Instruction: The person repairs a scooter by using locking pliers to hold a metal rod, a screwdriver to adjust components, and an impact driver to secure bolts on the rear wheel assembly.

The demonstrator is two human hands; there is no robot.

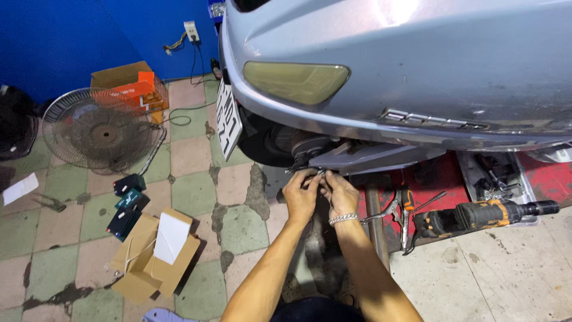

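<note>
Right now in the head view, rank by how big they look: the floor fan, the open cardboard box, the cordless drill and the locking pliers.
1. floor fan
2. open cardboard box, somewhat smaller
3. cordless drill
4. locking pliers
Apparent size only.

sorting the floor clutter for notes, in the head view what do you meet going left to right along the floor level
white paper sheet → floor fan → open cardboard box → left hand → right hand → locking pliers → cordless drill
</note>
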